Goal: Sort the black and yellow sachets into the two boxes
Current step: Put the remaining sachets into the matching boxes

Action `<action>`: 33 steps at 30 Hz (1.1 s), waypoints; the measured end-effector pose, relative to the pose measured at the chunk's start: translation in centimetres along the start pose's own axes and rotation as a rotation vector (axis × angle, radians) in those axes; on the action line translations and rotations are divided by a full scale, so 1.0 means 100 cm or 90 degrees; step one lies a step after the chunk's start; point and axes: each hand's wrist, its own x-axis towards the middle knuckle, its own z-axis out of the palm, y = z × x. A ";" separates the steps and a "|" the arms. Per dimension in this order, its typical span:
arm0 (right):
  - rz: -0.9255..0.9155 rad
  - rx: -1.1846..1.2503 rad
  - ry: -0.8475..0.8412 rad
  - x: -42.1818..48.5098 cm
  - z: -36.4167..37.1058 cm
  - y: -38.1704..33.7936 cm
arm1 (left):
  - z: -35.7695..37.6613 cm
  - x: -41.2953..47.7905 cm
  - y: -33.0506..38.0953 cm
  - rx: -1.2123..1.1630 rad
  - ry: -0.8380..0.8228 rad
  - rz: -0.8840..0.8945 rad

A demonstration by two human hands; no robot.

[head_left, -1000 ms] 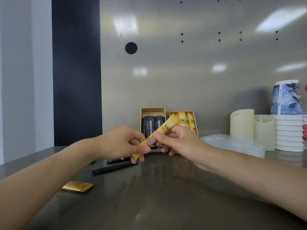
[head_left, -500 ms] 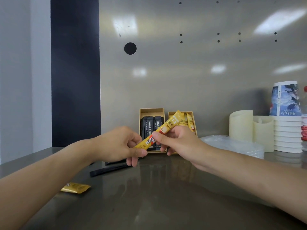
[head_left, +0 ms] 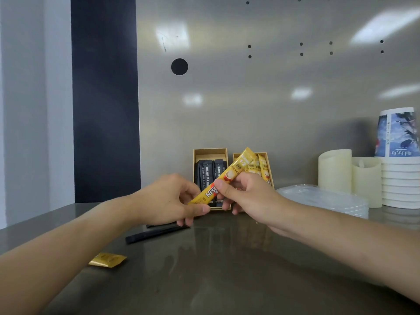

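A long yellow sachet (head_left: 236, 169) is held tilted in the air in front of the two boxes. My right hand (head_left: 247, 196) pinches its middle, and my left hand (head_left: 170, 198) holds its lower end. The left box (head_left: 210, 152) leans on the back wall with black sachets (head_left: 208, 171) in it. The right box (head_left: 269, 164) beside it holds yellow sachets (head_left: 263, 169). On the counter under my left hand lies a black sachet (head_left: 154, 234), with a second one partly hidden behind it. A small yellow sachet (head_left: 108, 259) lies at the front left.
A stack of clear plastic lids (head_left: 322, 198) sits right of the boxes. Behind it stand two cream candles (head_left: 335, 169) and a stack of paper cups (head_left: 400, 160). A steel wall (head_left: 250, 98) closes the back of the steel counter (head_left: 216, 269).
The yellow sachet has risen and moved right toward the right box, with my right hand sliding along it. My left hand has stayed at its lower end.
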 end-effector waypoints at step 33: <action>0.028 -0.366 0.189 0.026 -0.054 0.030 | -0.012 -0.003 -0.015 0.326 -0.080 -0.086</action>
